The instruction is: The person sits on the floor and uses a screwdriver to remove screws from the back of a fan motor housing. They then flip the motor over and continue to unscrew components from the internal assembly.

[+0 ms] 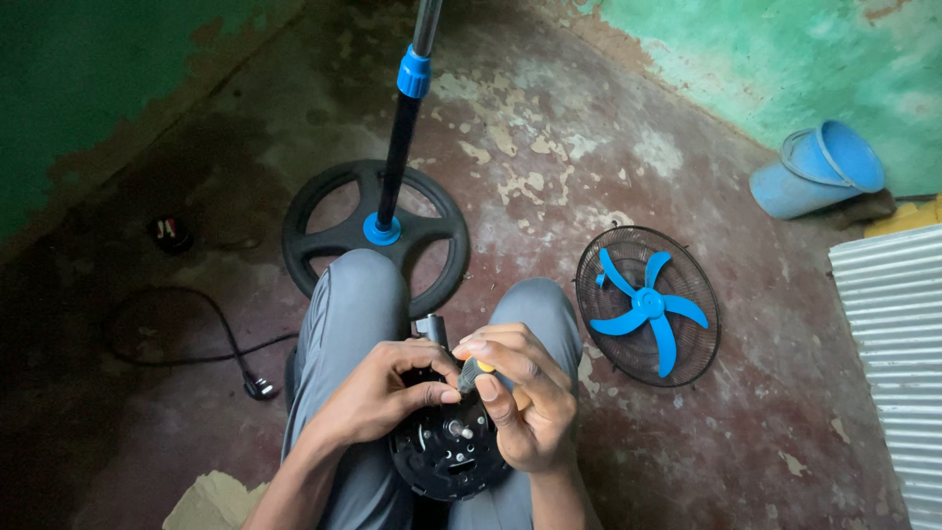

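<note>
I see the fan motor [446, 447], a round black housing with a shaft in the middle, resting on the lap between grey trouser knees. My left hand [378, 393] grips its upper rim, fingers curled tight. My right hand [525, 397] pinches a small screwdriver [478, 370] with a yellow handle, tip down at the motor's top edge. Cardboard scrap [211, 503] lies by the left elbow. Further out, the fan stand [373, 236], black round base with a pole and blue collar, sits just past the knees. Right of it, a grille [687, 344] holding the blue blade [643, 306]. A power plug [260, 389] and cord left. Blue bucket [814, 169] tipped over by the far green wall.
</note>
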